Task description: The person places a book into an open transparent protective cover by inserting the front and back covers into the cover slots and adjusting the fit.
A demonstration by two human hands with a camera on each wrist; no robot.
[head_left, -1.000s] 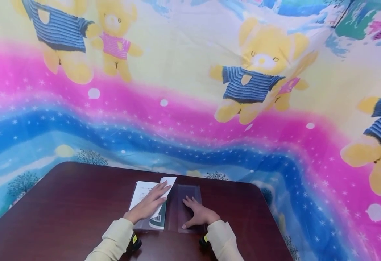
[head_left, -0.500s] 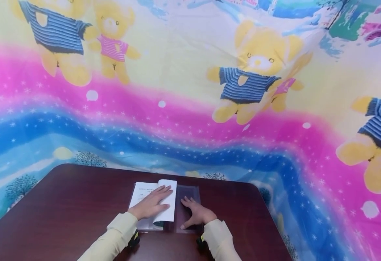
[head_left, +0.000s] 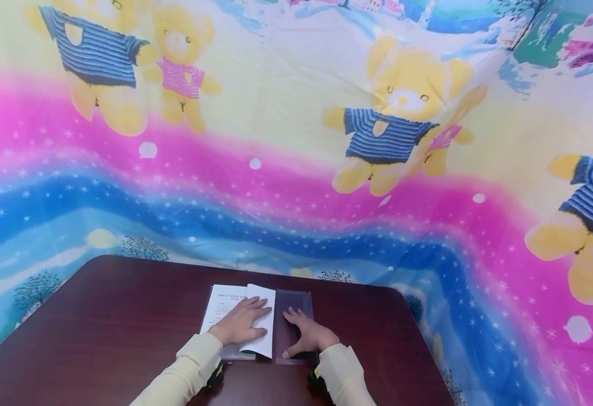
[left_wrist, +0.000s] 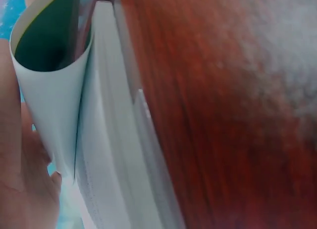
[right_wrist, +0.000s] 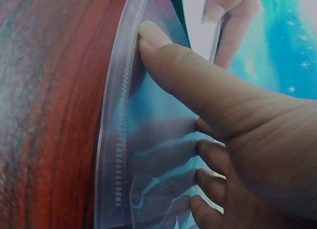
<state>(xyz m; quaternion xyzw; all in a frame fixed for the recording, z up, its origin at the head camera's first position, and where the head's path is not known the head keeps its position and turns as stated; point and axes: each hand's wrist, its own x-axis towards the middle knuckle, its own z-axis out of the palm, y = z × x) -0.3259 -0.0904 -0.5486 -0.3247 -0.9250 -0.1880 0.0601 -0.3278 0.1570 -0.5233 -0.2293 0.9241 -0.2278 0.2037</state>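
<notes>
A paperback book [head_left: 216, 304] with printed text on its top page lies on a clear plastic book cover [head_left: 296, 297]. My left hand [head_left: 241, 324] lies spread over the book and presses its bent-over cover leaf [head_left: 264, 345], white side up. In the left wrist view that leaf [left_wrist: 52, 100] curls in a loop with green inside, beside the page block [left_wrist: 116, 120]. My right hand [head_left: 310, 332] rests with spread fingers on the plastic's right flap. Its thumb [right_wrist: 168, 53] touches the plastic near a ribbed strip [right_wrist: 124, 100] in the right wrist view.
The dark reddish-brown table [head_left: 123, 327] extends to both sides of the book. Behind it hangs a cloth [head_left: 276, 192] printed with bears. Dark wrist-worn devices [head_left: 215, 376] sit below both hands.
The book's cover leaf has turned down to the right and now lies lower and flatter. My left hand has pressed along it, shifting slightly right and nearer. The right hand stays in place.
</notes>
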